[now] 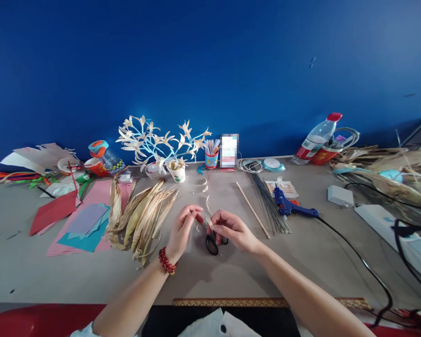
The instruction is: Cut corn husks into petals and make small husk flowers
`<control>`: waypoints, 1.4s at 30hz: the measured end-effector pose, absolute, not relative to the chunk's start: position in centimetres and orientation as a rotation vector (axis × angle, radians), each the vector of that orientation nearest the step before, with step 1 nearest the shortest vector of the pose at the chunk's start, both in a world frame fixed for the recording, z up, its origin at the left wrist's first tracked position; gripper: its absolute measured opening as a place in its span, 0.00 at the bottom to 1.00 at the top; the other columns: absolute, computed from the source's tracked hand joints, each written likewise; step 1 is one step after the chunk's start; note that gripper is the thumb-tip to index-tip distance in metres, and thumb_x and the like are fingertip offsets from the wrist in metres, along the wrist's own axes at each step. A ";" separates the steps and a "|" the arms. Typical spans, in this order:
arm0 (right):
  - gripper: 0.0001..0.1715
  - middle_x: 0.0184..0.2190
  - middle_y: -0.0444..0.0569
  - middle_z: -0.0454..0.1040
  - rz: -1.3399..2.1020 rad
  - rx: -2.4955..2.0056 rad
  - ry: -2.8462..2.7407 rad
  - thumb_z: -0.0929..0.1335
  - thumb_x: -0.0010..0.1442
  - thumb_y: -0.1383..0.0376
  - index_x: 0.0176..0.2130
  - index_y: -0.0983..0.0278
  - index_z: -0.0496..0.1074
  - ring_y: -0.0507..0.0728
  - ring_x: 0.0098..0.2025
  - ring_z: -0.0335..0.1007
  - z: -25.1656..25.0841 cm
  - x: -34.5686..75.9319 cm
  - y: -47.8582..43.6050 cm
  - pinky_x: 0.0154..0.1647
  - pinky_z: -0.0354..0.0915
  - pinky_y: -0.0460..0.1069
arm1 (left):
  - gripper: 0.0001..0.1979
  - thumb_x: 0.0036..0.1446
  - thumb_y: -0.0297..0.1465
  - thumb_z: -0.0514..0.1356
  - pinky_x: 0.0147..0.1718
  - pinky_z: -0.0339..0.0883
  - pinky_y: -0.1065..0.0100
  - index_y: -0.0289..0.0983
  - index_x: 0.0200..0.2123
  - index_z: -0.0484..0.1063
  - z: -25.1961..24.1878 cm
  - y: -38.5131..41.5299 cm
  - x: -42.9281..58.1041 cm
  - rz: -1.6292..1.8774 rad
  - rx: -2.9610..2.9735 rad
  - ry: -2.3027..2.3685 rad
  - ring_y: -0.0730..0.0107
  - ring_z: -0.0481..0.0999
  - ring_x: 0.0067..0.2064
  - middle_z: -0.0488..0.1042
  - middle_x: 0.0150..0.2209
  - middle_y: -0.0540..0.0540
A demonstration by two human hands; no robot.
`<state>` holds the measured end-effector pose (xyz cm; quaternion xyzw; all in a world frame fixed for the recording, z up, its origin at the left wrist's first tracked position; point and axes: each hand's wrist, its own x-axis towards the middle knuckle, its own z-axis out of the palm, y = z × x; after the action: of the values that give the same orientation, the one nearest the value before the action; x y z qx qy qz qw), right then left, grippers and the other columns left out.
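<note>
My left hand (183, 230), with a red bead bracelet (166, 262) at the wrist, has its fingertips pinched together. What lies between them is too small to make out. Close beside it, my right hand (234, 230) pinches a small pale piece of corn husk (211, 225). Black-handled scissors (212, 245) lie on the table under the fingers, partly hidden by my right hand. Pale curled husk scraps (205, 188) are scattered just beyond the hands. To the left lies a bundle of dried corn husks (140, 217).
Husk flowers (163, 140) stand in a white cup (177, 173) at the back. On the right are a wooden stick (253, 210), thin wires (272, 203), a blue glue gun (294, 208) with a trailing cord, and a tilted bottle (315, 140). Coloured paper (86, 238) lies left.
</note>
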<state>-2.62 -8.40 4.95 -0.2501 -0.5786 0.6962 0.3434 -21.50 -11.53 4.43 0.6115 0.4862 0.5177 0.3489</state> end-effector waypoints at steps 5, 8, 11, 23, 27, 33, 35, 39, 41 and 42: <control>0.17 0.28 0.44 0.73 1.879 -0.668 -1.420 0.71 0.58 0.54 0.34 0.64 0.67 0.48 0.22 0.65 4.2 -2.6 -7.8 0.24 0.66 0.45 | 0.16 0.60 0.25 0.57 0.60 0.58 0.48 0.41 0.51 0.69 5.2 -11.5 -21.5 1.334 2.288 1.283 0.60 0.72 0.53 0.74 0.49 0.42; 0.17 0.27 0.43 0.72 1.912 -0.664 -1.369 0.72 0.56 0.54 0.34 0.64 0.67 0.48 0.22 0.63 4.0 -2.7 -7.7 0.23 0.67 0.45 | 0.12 0.58 0.22 0.58 0.64 0.51 0.45 0.43 0.43 0.72 5.6 -11.5 -21.1 1.326 2.486 1.304 0.64 0.75 0.47 0.78 0.41 0.47; 0.18 0.26 0.43 0.72 1.917 -0.662 -1.348 0.73 0.56 0.53 0.34 0.64 0.67 0.47 0.21 0.61 4.3 -2.8 -7.9 0.22 0.67 0.44 | 0.11 0.57 0.20 0.58 0.63 0.51 0.44 0.42 0.39 0.71 5.9 -11.8 -20.7 1.348 2.552 1.337 0.64 0.76 0.45 0.79 0.37 0.49; 0.20 0.22 0.42 0.71 1.578 -0.961 -1.577 0.67 0.59 0.49 0.29 0.63 0.66 0.48 0.18 0.61 2.4 -3.1 -7.3 0.18 0.57 0.43 | 0.05 0.60 0.28 0.56 0.44 0.66 0.64 0.38 0.34 0.73 6.0 -3.2 -22.1 0.781 2.264 2.026 0.64 0.76 0.41 0.78 0.36 0.46; 0.10 0.21 0.42 0.72 1.256 -1.044 -1.917 0.65 0.60 0.61 0.28 0.62 0.67 0.50 0.21 0.62 2.2 -3.0 -7.4 0.23 0.54 0.43 | 0.06 0.57 0.27 0.58 0.45 0.62 0.62 0.37 0.30 0.75 4.6 1.9 -21.1 0.622 2.250 2.122 0.61 0.75 0.41 0.78 0.34 0.44; 0.08 0.22 0.43 0.71 0.993 -1.140 -2.041 0.64 0.58 0.67 0.28 0.62 0.68 0.51 0.24 0.63 3.0 -2.7 -7.2 0.26 0.51 0.44 | 0.10 0.60 0.28 0.56 0.44 0.60 0.62 0.38 0.29 0.76 3.0 3.4 -20.1 0.512 2.289 2.115 0.61 0.75 0.43 0.78 0.35 0.44; 0.07 0.22 0.43 0.70 0.971 -1.168 -2.071 0.64 0.58 0.67 0.28 0.62 0.69 0.51 0.24 0.62 2.9 -2.8 -7.2 0.26 0.50 0.44 | 0.12 0.62 0.28 0.54 0.43 0.61 0.64 0.39 0.31 0.77 3.1 3.4 -20.4 0.503 2.300 2.091 0.61 0.75 0.43 0.78 0.36 0.44; 0.07 0.23 0.44 0.71 0.923 -1.184 -2.094 0.64 0.58 0.66 0.29 0.62 0.70 0.52 0.24 0.63 2.8 -2.7 -7.2 0.26 0.49 0.45 | 0.13 0.63 0.26 0.51 0.42 0.62 0.66 0.39 0.39 0.77 4.0 2.8 -21.3 0.542 2.296 2.045 0.64 0.75 0.44 0.78 0.41 0.44; 0.07 0.24 0.45 0.73 0.885 -1.211 -2.101 0.64 0.59 0.66 0.30 0.62 0.71 0.52 0.25 0.64 2.8 -2.4 -6.9 0.27 0.50 0.45 | 0.12 0.63 0.27 0.52 0.40 0.63 0.67 0.39 0.41 0.76 4.4 1.9 -21.7 0.562 2.293 2.013 0.65 0.75 0.43 0.78 0.42 0.45; 0.07 0.25 0.45 0.73 0.862 -1.234 -2.111 0.64 0.59 0.66 0.31 0.62 0.71 0.52 0.26 0.64 2.8 -2.3 -6.8 0.27 0.50 0.45 | 0.12 0.63 0.28 0.52 0.39 0.63 0.68 0.39 0.40 0.76 4.4 1.3 -21.8 0.568 2.291 1.996 0.66 0.75 0.42 0.78 0.41 0.45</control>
<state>-2.29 -6.80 2.85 -0.4581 -0.7839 0.3199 0.2710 -21.80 1.30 4.41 0.7409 0.6455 0.1836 0.0254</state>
